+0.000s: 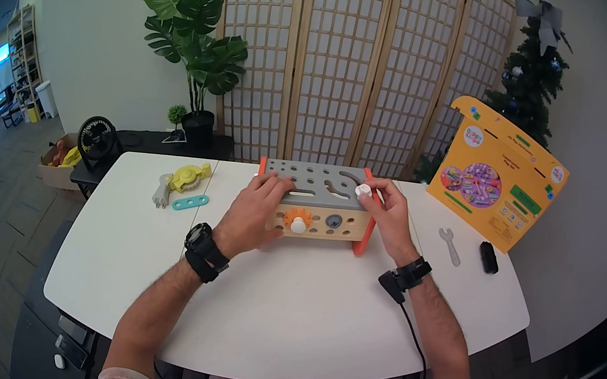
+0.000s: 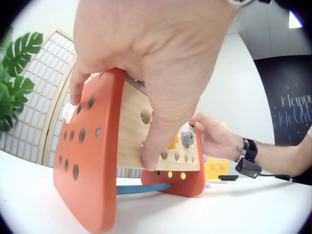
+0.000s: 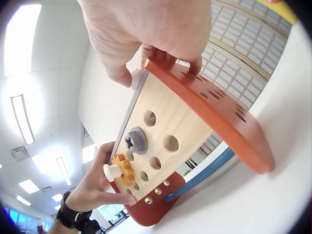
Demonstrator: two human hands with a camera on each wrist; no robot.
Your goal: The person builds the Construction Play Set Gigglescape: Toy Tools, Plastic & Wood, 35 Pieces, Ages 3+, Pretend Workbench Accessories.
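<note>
A toy workbench [image 1: 319,192] with a grey slotted top, wooden front and red side panels [image 2: 87,146] stands on the table. My left hand [image 1: 255,210] grips its left end, thumb on the wooden front [image 2: 129,131], fingers over the top. At the right end, my right hand [image 1: 391,214] holds a white knob [image 1: 363,190] on the top between thumb and finger; its other fingers bend over the red panel [image 3: 214,112]. On the front are an orange gear [image 3: 123,170] with a white peg [image 3: 112,171] and a grey screw piece [image 3: 136,140].
A teal strip [image 1: 190,202], yellow piece [image 1: 187,178] and grey piece [image 1: 162,190] lie at the left. To the right are a grey wrench [image 1: 449,247], a black object [image 1: 489,258] and a standing yellow box [image 1: 502,172]. A blue bar [image 2: 141,188] runs beneath the workbench.
</note>
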